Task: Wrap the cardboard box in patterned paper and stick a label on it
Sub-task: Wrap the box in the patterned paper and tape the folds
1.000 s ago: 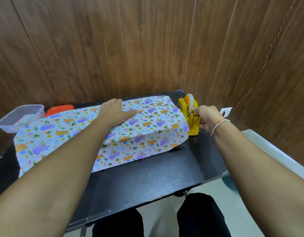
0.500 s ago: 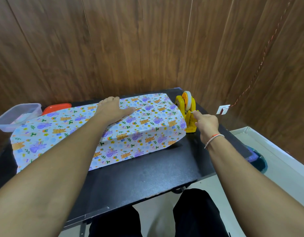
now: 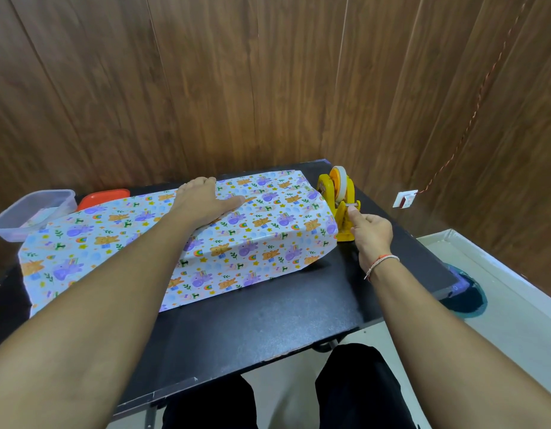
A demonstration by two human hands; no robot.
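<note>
Patterned paper (image 3: 252, 243) with purple and orange animals is draped over a long box shape on the black table (image 3: 268, 320); the cardboard itself is hidden under it. My left hand (image 3: 203, 202) lies flat on top of the paper, fingers spread, pressing it down. A yellow tape dispenser (image 3: 333, 187) with a white roll stands just right of the box's right end. At its cutter, my right hand (image 3: 371, 233) pinches the tape end between thumb and forefinger. No label is visible.
A clear plastic container (image 3: 32, 212) and a red lid (image 3: 103, 196) sit at the table's back left. A wooden wall rises right behind the table. A wall socket (image 3: 405, 199) and a blue object on the floor (image 3: 466, 295) are at the right.
My right hand has dropped from the top of the dispenser to its front cutter and pinched there. My left hand has stayed flat on the paper.
</note>
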